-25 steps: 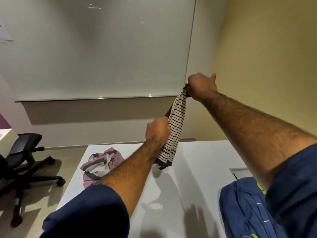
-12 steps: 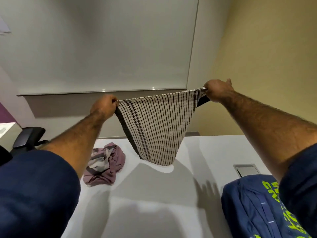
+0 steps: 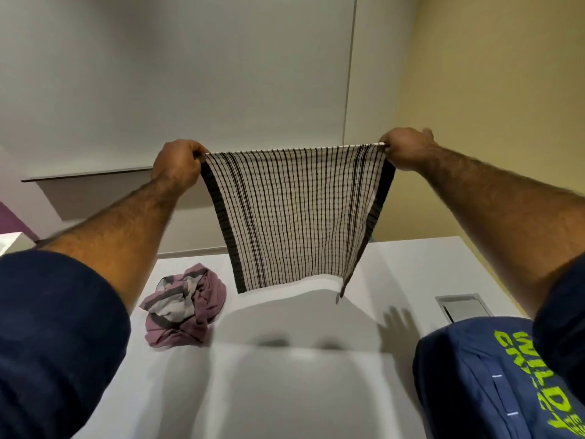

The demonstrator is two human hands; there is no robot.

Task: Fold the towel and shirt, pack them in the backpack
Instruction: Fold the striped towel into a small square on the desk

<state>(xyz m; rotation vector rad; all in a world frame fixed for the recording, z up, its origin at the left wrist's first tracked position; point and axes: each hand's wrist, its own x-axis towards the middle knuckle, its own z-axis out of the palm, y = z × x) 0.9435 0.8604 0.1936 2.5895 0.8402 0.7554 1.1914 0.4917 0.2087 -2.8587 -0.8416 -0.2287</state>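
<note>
Fingers of left hand (image 3: 177, 164) and right hand (image 3: 406, 148) pinched tight on striped towel's (image 3: 294, 217) top corners.

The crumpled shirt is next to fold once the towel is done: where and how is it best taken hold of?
Judging by its pose, take the shirt from above at the raised folds on top of the heap, near the pale striped part. It lies bunched on the white table with no collar or hem clearly showing, so lift it and shake it out first. Both hands are now busy with the towel.

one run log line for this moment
left hand: grips towel corner | right hand: grips other corner | striped towel: spread, hanging | shirt: crumpled | backpack: on table
</note>
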